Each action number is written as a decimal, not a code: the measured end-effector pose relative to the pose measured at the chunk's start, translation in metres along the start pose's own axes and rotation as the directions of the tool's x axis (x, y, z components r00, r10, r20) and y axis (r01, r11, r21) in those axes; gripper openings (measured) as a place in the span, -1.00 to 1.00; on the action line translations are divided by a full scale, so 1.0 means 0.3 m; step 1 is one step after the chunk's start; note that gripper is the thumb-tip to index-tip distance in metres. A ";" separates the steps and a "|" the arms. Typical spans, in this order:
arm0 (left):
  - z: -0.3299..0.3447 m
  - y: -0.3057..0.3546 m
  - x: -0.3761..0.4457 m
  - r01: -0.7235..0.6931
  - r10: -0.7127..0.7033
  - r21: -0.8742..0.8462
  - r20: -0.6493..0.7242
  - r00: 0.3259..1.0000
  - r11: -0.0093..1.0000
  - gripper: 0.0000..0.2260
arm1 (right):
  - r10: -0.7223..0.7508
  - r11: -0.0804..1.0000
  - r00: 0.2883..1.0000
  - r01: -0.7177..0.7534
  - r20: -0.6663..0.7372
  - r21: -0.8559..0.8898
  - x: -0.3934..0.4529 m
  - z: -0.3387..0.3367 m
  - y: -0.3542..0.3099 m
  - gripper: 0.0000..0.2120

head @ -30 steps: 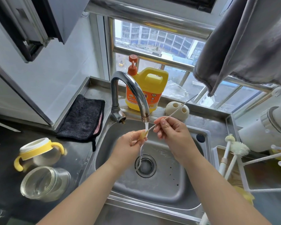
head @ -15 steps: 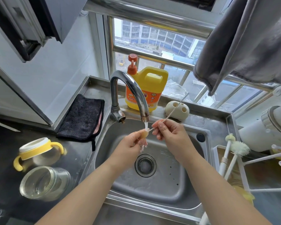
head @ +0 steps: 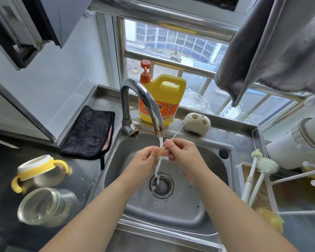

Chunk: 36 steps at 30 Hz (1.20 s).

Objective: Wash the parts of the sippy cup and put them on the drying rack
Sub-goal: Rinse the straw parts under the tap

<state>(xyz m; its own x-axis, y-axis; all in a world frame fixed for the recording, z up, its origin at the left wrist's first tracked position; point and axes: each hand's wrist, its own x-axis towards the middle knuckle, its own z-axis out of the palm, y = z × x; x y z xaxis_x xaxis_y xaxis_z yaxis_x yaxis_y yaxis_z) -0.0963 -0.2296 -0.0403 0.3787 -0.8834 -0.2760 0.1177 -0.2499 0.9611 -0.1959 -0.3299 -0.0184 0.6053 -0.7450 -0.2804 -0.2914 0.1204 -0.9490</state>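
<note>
Under the running tap [head: 149, 108], my left hand [head: 145, 157] pinches a small yellow sippy-cup straw piece [head: 161, 152] with a thin straw [head: 157, 168] hanging from it toward the drain. My right hand [head: 182, 153] pinches a thin straw brush [head: 177, 131], whose wire slants up to the right; its tip is at the yellow piece. The yellow handled lid [head: 38, 170] and the clear cup body [head: 45, 206] lie on the dark counter at left. The white drying rack [head: 295, 177] stands at right.
Steel sink [head: 198, 206] with a drain [head: 161, 185] below my hands. Yellow detergent jug [head: 162, 99] and a cream holder [head: 197, 123] sit behind the sink. Black cloth [head: 90, 131] lies at left. Two white bottle brushes [head: 258, 171] stand by the rack. Grey towel [head: 273, 51] hangs above right.
My right hand has pushed the brush further in, so less wire shows above it. Both hands stay under the running tap, and the straw hangs toward the drain again.
</note>
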 end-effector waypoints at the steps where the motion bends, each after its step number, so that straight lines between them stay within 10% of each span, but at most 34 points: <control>1: 0.001 -0.001 0.000 0.033 -0.031 -0.074 0.024 0.999 0.997 -0.77 | 0.005 1.000 1.000 -0.005 -0.011 0.027 0.003 0.000 0.003 -0.83; 5: -0.014 -0.033 -0.006 0.110 -0.096 -0.199 0.077 0.992 0.974 -0.87 | 0.037 0.946 0.990 0.010 -0.139 0.325 0.042 -0.049 -0.026 -0.91; 18: 0.013 -0.102 0.034 0.101 -0.092 -0.281 0.046 0.995 0.954 -0.86 | -0.043 0.987 0.998 0.050 0.050 -0.152 0.034 -0.014 -0.010 -0.86; 22: 0.012 -0.107 0.025 0.072 -0.055 -0.196 0.093 0.994 0.978 -0.91 | -0.072 0.997 0.997 0.072 -0.022 -0.005 0.043 -0.035 -0.045 -0.85; 27: 0.027 -0.112 0.027 0.098 -0.069 -0.242 0.125 0.990 0.965 -0.76 | -0.053 0.970 0.995 0.070 0.081 -0.231 0.027 0.005 -0.024 -0.82; 31: 0.027 -0.112 0.021 0.113 -0.085 -0.260 0.117 0.989 0.959 -0.80 | -0.028 0.994 1.000 0.028 -0.006 0.102 0.065 -0.049 -0.070 -0.84; 36: 0.050 -0.112 0.020 0.148 -0.111 -0.434 0.109 0.988 0.889 -0.85 | 0.046 0.997 0.994 -0.040 0.101 -0.064 0.049 -0.004 -0.015 -0.80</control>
<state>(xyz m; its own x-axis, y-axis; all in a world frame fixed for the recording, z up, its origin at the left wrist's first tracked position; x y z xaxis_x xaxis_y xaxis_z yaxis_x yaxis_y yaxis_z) -0.1118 -0.2324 -0.0741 0.2607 -0.8880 -0.3787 0.5590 -0.1810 0.8092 -0.1865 -0.3421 -0.0180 0.6630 -0.6683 -0.3372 -0.3625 0.1075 -0.9258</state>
